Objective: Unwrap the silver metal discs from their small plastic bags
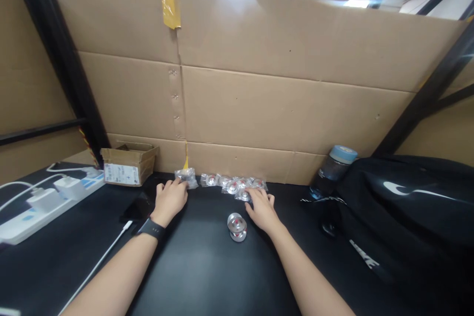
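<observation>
While both forearms stretch across the black desk (192, 266), a shiny metal spool (237, 227) lies nearest, just left of the right hand (262, 210). That hand rests flat, fingers loosely spread, its fingertips touching a row of small clear bagged metal parts (231, 185). Farther left, the left hand (170, 200), a smartwatch (151, 229) on its wrist, reaches a separate bagged part (187, 177), fingers curled at it. Behind stands a cardboard wall (281, 103).

Both forearms bare, no sleeves in view. Left hand (169, 199): black smartwatch (151, 228) w/ dark strap at the wrist. Right hand (262, 209): no rings, no watch.
</observation>
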Available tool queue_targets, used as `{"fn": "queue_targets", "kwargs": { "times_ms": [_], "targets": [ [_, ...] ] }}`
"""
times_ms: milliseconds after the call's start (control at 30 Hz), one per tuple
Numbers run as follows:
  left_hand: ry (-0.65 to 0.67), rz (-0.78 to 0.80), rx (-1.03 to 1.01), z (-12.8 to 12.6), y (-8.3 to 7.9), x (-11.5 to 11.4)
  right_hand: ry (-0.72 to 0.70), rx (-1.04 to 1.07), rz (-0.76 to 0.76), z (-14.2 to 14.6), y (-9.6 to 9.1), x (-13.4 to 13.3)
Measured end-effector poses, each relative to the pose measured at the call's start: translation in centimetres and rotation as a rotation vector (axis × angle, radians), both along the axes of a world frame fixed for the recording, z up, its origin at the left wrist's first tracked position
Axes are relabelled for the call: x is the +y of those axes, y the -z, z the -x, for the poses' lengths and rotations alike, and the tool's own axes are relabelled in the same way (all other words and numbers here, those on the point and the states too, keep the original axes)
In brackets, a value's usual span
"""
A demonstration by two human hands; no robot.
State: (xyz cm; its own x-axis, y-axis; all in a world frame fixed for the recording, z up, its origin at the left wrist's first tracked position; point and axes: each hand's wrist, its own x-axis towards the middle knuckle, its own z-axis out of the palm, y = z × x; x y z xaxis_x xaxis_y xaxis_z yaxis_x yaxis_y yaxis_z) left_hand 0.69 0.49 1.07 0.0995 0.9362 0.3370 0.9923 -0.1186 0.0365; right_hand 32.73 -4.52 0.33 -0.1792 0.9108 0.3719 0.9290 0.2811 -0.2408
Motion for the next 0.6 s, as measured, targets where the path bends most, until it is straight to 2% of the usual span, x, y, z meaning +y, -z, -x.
{"fn": "queue_targets", "kwargs": {
  "times_ms": [233,433,500,600],
  "targets": [
    [0.013,0.068,-0.056,0.1,0.2,0.6,-0.056,-0.043,-0.022,0.9,-0.9,-0.7],
    [0.007,-0.031,-0.105,-0.3,-0.2,0.1,-0.022,0.001,-0.058,1.5,-1.4,-0.9],
    [0.063,-0.075,-0.189,-1.0,-0.7,-0.3,-0.029,0.039,-0.084,1.3,-1.9,-1.0],
    [0.300,-0.093,-0.500,-3.0,-1.6,-1.4,-0.065,0.144,-0.143,0.9,-2.8,-1.4]
  ]
}}
